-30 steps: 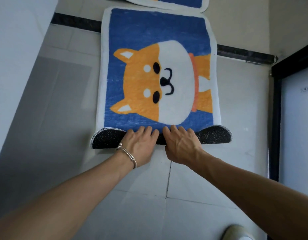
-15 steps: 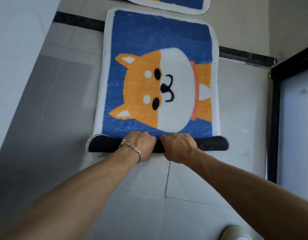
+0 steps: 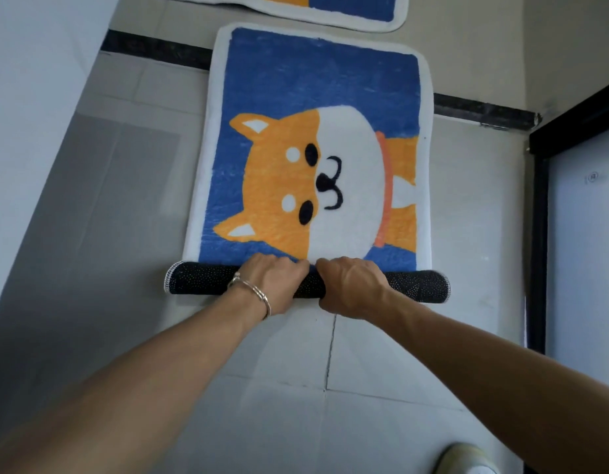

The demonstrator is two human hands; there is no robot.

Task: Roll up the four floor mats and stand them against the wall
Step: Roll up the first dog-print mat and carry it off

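Dog mat point(image 3: 313, 138) lies pile side up on the floor tiles point(image 3: 330, 422), its long axis running away from us. The near end is turned over into a low, tight rolled end point(image 3: 416, 285) with the black dotted backing outward. Most of the length beyond it is flat.

The second mat point(image 3: 330, 10) lies flat past the dark threshold strip point(image 3: 152, 49), with only its near edge in view. We see no other mats.

Hands: our left hand point(image 3: 272, 283), bracelet point(image 3: 258, 295) at the wrist, and right hand point(image 3: 351, 285) sit side by side at the middle of the rolled end, nearly touching. Knuckles are up and the fingers curl over the top and tuck down the far side, fingertips hidden. Both hands grip the rolled end.

Handling, as we judge it:
- The mat looks soft and light, with no stiffness of its own.
- The plush pile should fatten the roll quickly.
- The dotted backing looks rubbery, so it should bite on tile and on the layers under it rather than slip.

Where to hold: the two outer stretches of the rolled end stick out past our hands unsupported, and the left tip looks a little looser. With the hands bunched at centre, the roll may go cone-shaped. Spreading them wider would keep the edges square.

For standing it up, we would clasp the finished roll round its middle. A soft roll may slump, so lean it well into the wall point(image 3: 39, 131).
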